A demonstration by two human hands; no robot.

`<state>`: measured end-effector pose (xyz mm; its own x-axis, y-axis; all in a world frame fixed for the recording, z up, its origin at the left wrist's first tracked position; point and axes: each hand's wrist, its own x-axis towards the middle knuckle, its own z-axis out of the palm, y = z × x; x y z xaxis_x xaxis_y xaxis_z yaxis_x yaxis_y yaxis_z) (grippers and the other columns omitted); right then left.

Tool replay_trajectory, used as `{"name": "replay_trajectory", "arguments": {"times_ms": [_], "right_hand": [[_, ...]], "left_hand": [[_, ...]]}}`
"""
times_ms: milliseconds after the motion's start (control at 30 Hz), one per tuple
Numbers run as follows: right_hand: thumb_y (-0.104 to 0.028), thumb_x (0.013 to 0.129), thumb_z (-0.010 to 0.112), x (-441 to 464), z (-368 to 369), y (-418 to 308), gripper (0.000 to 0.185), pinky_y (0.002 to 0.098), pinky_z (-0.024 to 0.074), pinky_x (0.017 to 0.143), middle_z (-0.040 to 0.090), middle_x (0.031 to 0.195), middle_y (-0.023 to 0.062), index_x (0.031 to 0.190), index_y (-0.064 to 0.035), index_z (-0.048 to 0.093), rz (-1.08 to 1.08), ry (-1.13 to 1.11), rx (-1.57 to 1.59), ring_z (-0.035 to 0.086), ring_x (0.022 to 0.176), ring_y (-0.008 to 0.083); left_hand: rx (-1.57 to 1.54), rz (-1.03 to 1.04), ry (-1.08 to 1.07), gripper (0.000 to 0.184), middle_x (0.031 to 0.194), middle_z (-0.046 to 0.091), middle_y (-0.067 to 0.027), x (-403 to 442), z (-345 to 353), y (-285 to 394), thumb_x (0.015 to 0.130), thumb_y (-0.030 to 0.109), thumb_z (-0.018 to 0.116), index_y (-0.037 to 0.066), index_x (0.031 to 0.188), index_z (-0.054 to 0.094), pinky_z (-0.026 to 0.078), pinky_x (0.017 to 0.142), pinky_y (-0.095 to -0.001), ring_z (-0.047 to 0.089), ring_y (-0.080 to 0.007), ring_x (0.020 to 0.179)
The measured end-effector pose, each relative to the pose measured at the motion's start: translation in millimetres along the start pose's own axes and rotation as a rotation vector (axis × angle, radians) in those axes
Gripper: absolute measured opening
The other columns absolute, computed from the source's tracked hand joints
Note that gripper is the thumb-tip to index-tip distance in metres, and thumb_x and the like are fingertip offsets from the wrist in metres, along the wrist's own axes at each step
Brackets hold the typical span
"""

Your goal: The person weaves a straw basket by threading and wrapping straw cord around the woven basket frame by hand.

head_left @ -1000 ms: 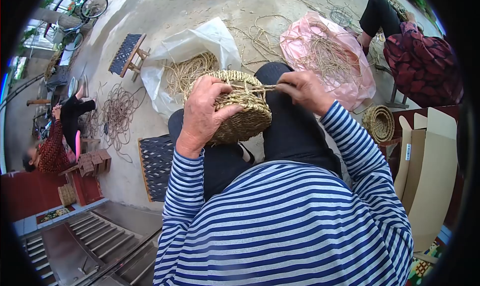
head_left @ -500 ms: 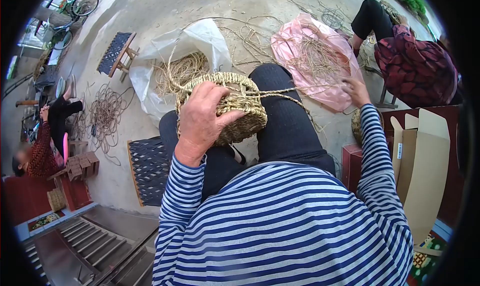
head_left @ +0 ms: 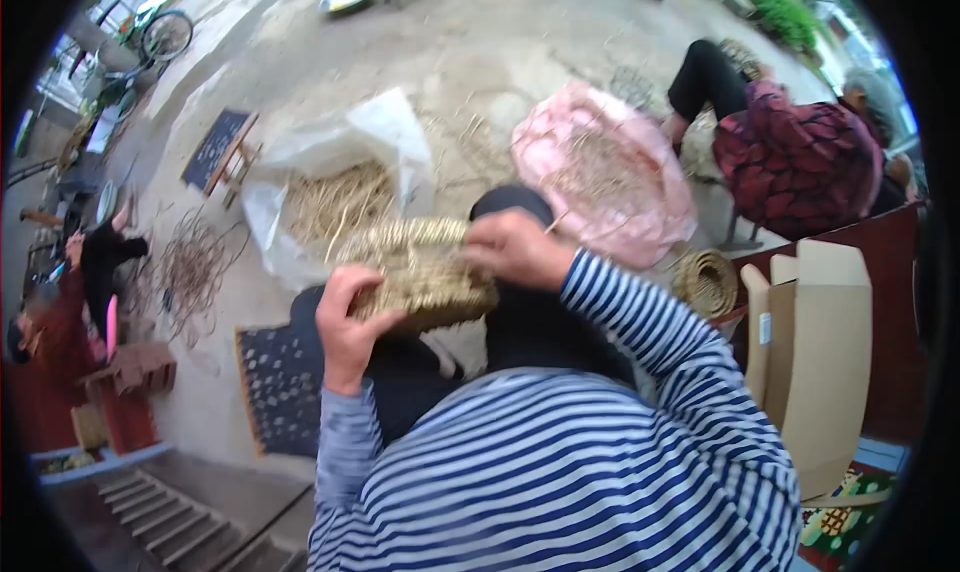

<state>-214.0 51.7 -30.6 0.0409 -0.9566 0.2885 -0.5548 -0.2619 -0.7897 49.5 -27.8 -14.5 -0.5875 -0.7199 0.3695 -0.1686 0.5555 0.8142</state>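
Note:
A small woven straw basket (head_left: 425, 287) rests over my lap, tilted and blurred by motion. My left hand (head_left: 350, 317) grips its left side, thumb along the near wall and fingers over the rim. At the basket's upper right edge, my right hand (head_left: 520, 250) has its fingers pressed together. Blur and the fingers hide what it pinches. Beyond the basket, a white plastic sheet (head_left: 400, 137) holds a heap of straw cord (head_left: 340, 207). A pink plastic sheet (head_left: 655, 222) with more straw cord lies past my right hand.
Nested woven coils (head_left: 705, 282) and an open cardboard box (head_left: 825, 362) stand to my right. A co-worker in a dark red patterned top (head_left: 800, 162) sits at upper right; another person (head_left: 60, 322) sits at far left. Loose cord (head_left: 195, 272) and a low stool (head_left: 220, 152) are on the left.
My right hand has come in from the far right to the basket's edge. The basket has turned in my left hand. The whole view has shifted, showing more ground at the top.

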Motion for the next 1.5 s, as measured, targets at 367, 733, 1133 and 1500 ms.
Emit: {"name": "replay_trajectory", "arguments": {"times_ms": [367,733,1133,1500], "right_hand": [[-0.037,0.083,0.063,-190,-266,171,0.036,0.0414,0.0515,0.069,0.068,0.078,0.0182,0.086,-0.0021,0.071,0.824,0.570,-0.728,0.067,0.072,0.0322],[-0.033,0.093,0.059,27,-1,-6,0.035,0.0411,0.0481,0.072,0.063,0.088,0.0246,0.103,0.0002,0.063,0.104,-0.325,0.014,0.064,0.082,0.0326],[-0.022,0.085,0.064,-147,-235,182,0.025,0.0325,0.0511,0.069,0.070,0.090,0.0114,0.096,-0.0005,0.071,0.826,1.001,-0.085,0.065,0.078,0.0175],[-0.031,0.092,0.062,-11,-40,-32,0.033,0.0354,0.0500,0.078,0.067,0.093,0.0183,0.104,-0.0007,0.065,0.136,-0.122,0.040,0.066,0.089,0.0228]], "left_hand": [[-0.042,0.058,0.059,0.040,0.090,0.058,-0.0098,3,-2,-6,0.063,0.011,0.084,0.001,0.095,0.062,0.049,0.073,-0.0311,0.059,-0.0233,0.081],[-0.028,0.051,0.055,0.041,0.092,0.058,-0.0094,-4,-2,-2,0.065,0.017,0.084,0.002,0.096,0.062,0.049,0.075,-0.0322,0.058,-0.0236,0.084],[-0.038,0.097,0.079,0.039,0.092,0.058,-0.0095,-2,-9,6,0.067,0.018,0.084,0.001,0.097,0.063,0.050,0.073,-0.0307,0.060,-0.0228,0.082],[0.068,0.199,0.078,0.040,0.092,0.058,-0.0107,-10,-7,55,0.066,0.019,0.084,0.002,0.097,0.064,0.049,0.071,-0.0328,0.059,-0.0250,0.080]]}}
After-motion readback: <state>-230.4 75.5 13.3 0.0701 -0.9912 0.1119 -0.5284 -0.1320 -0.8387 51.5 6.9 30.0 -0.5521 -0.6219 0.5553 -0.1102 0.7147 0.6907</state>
